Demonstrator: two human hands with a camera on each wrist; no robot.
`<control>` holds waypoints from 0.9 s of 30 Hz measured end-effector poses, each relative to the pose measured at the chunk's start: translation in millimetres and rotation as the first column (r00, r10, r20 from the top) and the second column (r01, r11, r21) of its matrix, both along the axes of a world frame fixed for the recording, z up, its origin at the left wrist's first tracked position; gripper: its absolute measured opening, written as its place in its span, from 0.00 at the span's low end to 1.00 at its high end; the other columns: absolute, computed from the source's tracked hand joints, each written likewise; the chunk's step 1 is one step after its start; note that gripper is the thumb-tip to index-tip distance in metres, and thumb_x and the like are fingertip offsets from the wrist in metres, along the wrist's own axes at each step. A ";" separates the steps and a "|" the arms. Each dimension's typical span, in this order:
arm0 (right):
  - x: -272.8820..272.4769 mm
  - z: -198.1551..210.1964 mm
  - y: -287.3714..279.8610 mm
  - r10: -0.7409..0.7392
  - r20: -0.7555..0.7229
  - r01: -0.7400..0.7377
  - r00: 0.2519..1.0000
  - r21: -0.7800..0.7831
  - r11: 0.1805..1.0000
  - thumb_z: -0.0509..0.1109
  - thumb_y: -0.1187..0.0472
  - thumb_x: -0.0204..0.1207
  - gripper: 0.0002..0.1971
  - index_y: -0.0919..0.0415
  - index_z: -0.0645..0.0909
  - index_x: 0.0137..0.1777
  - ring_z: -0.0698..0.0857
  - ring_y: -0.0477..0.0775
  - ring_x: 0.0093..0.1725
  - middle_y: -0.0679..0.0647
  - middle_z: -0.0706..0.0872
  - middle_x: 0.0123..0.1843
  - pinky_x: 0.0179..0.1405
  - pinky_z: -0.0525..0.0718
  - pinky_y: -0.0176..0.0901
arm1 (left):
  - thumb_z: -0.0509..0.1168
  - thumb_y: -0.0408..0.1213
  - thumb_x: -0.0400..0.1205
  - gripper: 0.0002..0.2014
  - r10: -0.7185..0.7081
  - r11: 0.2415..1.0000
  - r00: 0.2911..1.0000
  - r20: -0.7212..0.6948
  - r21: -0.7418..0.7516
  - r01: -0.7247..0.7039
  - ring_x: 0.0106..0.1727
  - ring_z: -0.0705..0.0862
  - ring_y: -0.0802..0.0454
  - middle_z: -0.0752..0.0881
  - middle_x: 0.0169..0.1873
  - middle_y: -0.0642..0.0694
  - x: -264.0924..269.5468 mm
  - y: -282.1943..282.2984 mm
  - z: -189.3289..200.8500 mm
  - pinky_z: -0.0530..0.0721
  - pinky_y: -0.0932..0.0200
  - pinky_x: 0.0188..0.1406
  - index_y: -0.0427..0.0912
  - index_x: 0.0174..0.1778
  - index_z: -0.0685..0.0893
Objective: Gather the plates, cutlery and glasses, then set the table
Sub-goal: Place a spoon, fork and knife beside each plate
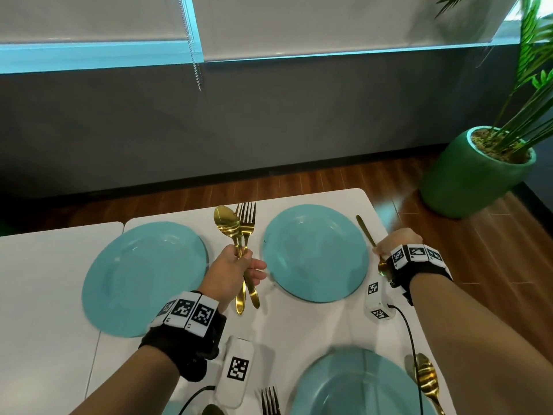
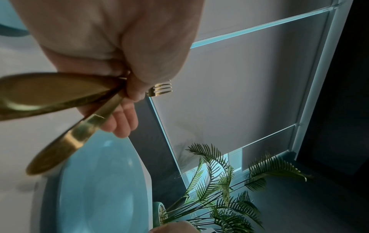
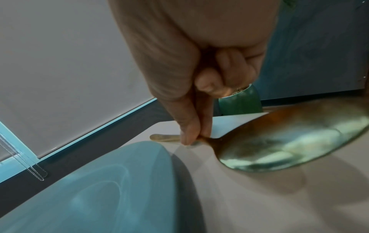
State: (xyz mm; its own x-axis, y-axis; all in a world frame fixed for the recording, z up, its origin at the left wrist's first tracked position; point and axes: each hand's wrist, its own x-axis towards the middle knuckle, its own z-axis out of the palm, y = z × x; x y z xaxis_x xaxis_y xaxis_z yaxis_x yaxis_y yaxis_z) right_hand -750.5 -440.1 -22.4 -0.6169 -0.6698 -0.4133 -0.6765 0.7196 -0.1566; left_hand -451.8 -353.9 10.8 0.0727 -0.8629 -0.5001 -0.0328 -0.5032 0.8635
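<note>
Three teal plates lie on the white table (image 1: pixel 45 280): one at the left (image 1: pixel 143 277), one at the far right (image 1: pixel 314 253), one near me (image 1: pixel 359 384). Between the two far plates my left hand (image 1: pixel 242 265) grips a bundle of gold cutlery, a spoon (image 1: pixel 226 223) and forks (image 1: pixel 247 217), heads pointing away; the fork tines (image 2: pixel 161 89) and handles (image 2: pixel 66 141) show in the left wrist view. Right of the far plate my right hand (image 1: pixel 386 250) pinches a gold spoon (image 3: pixel 289 141) at its neck, just above the table, bowl toward my wrist.
Beside the near plate lie a fork (image 1: pixel 269 399) on its left and a gold spoon (image 1: pixel 426 375) on its right. A green pot (image 1: pixel 475 175) with a palm stands on the wooden floor past the table's right corner. A grey wall runs behind.
</note>
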 end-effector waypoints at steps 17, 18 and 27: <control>7.7 -4.6 -27.0 0.061 -0.028 -0.062 0.998 -0.067 0.996 0.80 0.55 0.67 0.24 0.64 0.66 0.28 0.80 0.56 0.37 0.56 0.77 0.30 0.37 0.79 0.42 | 0.53 0.36 0.87 0.07 0.020 1.000 1.000 0.010 0.013 -0.020 0.38 0.85 0.46 0.86 0.40 0.40 3.6 -2.1 -5.0 0.84 0.54 0.42 0.43 0.44 0.72; 8.1 -4.8 -27.6 0.071 -0.033 -0.073 0.997 -0.063 0.995 0.80 0.55 0.67 0.24 0.64 0.67 0.28 0.80 0.56 0.37 0.56 0.74 0.28 0.37 0.79 0.42 | 0.53 0.36 0.87 0.07 0.019 1.000 1.000 0.010 0.013 -0.019 0.38 0.85 0.46 0.86 0.40 0.40 3.0 -2.1 -5.1 0.84 0.54 0.42 0.43 0.44 0.72; 10.9 -3.5 -27.9 0.185 -0.091 -0.188 0.979 -0.034 0.982 0.79 0.52 0.69 0.22 0.64 0.70 0.31 0.79 0.54 0.38 0.55 0.75 0.29 0.24 0.73 0.38 | 0.54 0.38 0.87 0.07 0.006 1.000 1.000 0.029 0.009 -0.007 0.40 0.85 0.45 0.87 0.41 0.41 2.7 -1.8 -4.4 0.85 0.50 0.47 0.43 0.45 0.73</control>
